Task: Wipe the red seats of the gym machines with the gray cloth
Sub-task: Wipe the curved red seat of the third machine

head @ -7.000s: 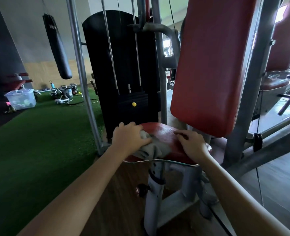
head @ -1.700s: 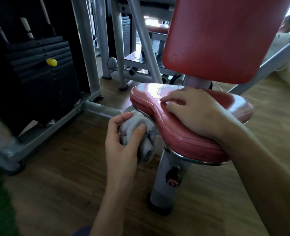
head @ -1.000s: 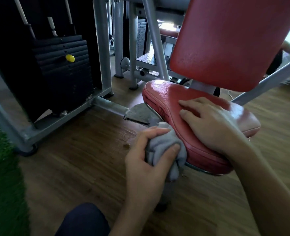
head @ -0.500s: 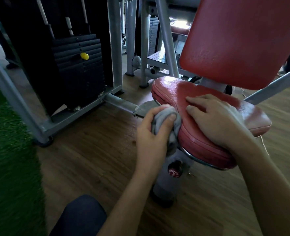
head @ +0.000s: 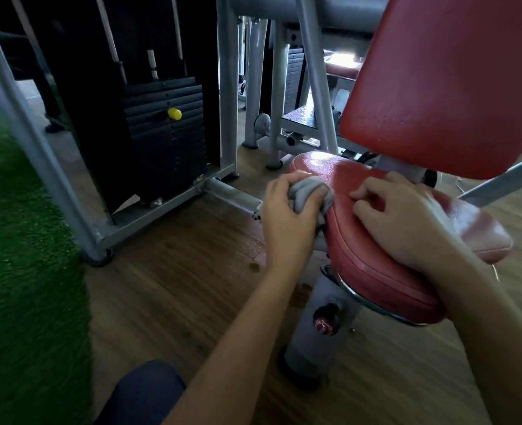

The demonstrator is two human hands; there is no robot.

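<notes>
Left hand (head: 287, 216) grips bunched gray cloth (head: 307, 191), soft, light, against the red seat (head: 373, 259) edge; padded, slick vinyl. Right hand (head: 404, 219) rests on top, fingers loosely bent.

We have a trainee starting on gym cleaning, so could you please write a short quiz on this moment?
1. True or false: the left hand grips the gray cloth against the side of the red seat.
2. Where does the right hand rest? A) on the seat's top B) on the cloth C) in the air
3. Fill in: the pin in the weight stack is ___ in colour.
Key: 1 true; 2 A; 3 yellow.
</notes>
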